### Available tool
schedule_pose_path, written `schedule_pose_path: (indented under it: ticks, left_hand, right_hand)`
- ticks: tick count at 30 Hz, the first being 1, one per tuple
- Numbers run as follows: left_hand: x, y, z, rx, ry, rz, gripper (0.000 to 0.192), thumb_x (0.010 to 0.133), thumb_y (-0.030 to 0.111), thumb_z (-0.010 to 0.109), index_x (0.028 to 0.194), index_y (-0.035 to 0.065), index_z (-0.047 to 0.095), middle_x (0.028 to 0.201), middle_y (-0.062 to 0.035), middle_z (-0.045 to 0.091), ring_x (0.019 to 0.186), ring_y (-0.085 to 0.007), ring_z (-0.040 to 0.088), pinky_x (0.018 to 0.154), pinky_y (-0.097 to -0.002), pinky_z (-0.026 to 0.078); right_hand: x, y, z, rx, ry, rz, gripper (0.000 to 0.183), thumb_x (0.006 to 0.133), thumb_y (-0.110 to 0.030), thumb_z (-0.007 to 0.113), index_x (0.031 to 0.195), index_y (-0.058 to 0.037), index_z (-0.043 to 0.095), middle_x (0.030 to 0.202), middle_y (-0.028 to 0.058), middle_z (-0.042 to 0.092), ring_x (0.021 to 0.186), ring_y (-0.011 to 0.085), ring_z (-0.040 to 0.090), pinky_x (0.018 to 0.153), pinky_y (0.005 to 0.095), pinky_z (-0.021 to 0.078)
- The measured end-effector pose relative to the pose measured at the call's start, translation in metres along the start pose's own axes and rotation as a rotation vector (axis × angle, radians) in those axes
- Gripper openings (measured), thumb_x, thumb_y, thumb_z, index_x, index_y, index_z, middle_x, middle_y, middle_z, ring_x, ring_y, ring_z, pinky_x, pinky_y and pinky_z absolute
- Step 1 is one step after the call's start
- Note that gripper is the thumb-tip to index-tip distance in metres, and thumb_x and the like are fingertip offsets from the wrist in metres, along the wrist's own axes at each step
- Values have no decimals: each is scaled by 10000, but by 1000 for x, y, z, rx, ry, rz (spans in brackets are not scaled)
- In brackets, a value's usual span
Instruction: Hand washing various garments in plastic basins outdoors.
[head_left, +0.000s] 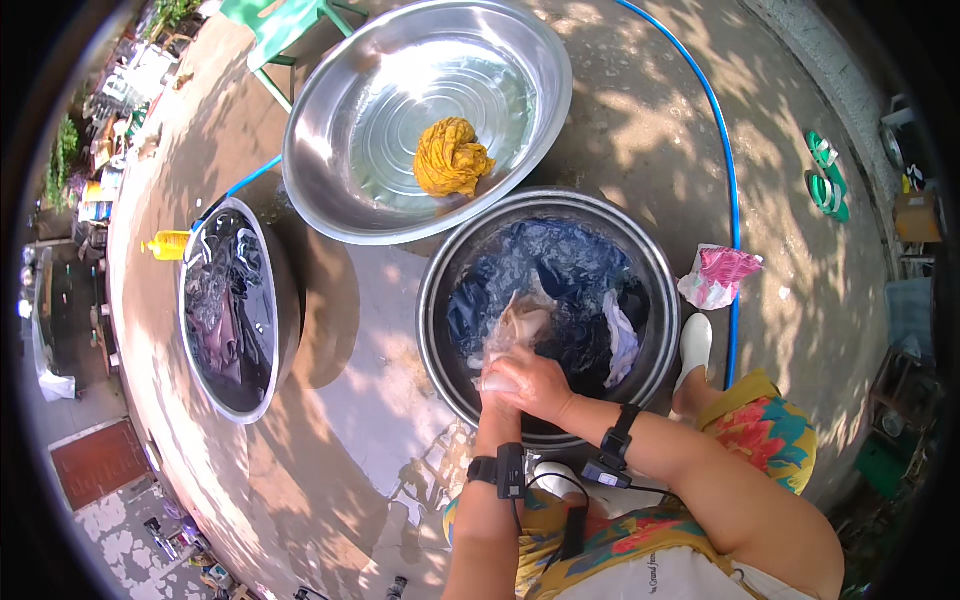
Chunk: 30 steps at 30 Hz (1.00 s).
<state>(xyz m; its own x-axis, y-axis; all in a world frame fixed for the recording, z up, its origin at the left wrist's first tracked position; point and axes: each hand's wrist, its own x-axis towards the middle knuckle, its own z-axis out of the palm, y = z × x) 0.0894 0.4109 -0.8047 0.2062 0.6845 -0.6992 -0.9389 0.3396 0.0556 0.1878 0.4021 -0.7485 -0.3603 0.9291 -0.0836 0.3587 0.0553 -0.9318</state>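
Note:
Both of my hands meet over the near left part of a round metal tub (666, 300) of water and dark blue clothes (570, 262). My right hand (536, 382) lies across my left hand (499, 375), and a wet beige cloth (525, 319) bunches up at their far side, reaching into the water. The fingers of my left hand are largely hidden, but both hands appear closed on this cloth. A pale lavender cloth (621, 341) floats at the tub's right side. Beyond the tub, a wide shiny metal basin (315, 202) holds shallow water and a bunched yellow cloth (451, 157).
An oval metal basin (274, 375) with soaking dark clothes stands left, beside a yellow bottle (169, 245). A blue hose (729, 172) runs along the right, past a pink and white plastic bag (720, 276). Green sandals (829, 187) lie farther right; a green chair (274, 37) stands behind the basins.

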Motion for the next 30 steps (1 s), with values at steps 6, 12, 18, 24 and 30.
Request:
schedule_pose_path:
  ticks: [6,12,18,24,30]
  left_hand:
    - [-12,-10,-9,235,246,346,316,906,256,455,1133,41,501,1086,-112,560,969,-236,573,820,-358,487]
    - [-38,-19,9,338,194,246,357,894,250,482,1224,132,413,1166,-119,493,1028,-343,519,856,-516,445]
    - [-73,30,-4,392,371,115,627,879,213,498,1376,283,122,1267,-152,275,1102,-418,419,796,-539,462]
    - [-82,42,18,388,353,144,569,903,203,417,1390,280,133,1411,-190,123,1150,-449,377,833,-579,440]
    - [-54,45,-1,332,291,128,728,859,464,490,1398,310,25,1441,-202,3,1234,-505,223,857,-617,402]
  right_hand:
    - [37,14,2,-267,57,-61,235,728,-345,625,796,-125,576,792,127,623,730,304,610,623,392,497]
    - [87,71,-34,-313,81,489,502,818,-515,480,1042,-86,612,954,226,588,946,373,553,857,404,423]
    - [63,55,-5,-710,-163,236,858,637,-555,685,1354,-263,313,1420,276,-1,1268,543,23,941,690,124]
    - [91,139,23,-767,-386,257,681,736,-455,627,1323,-189,405,1474,150,9,1340,389,-58,1044,551,-29]
    - [123,100,8,-575,-170,98,356,770,-306,569,1036,-69,584,1061,158,556,1032,332,490,888,452,346]
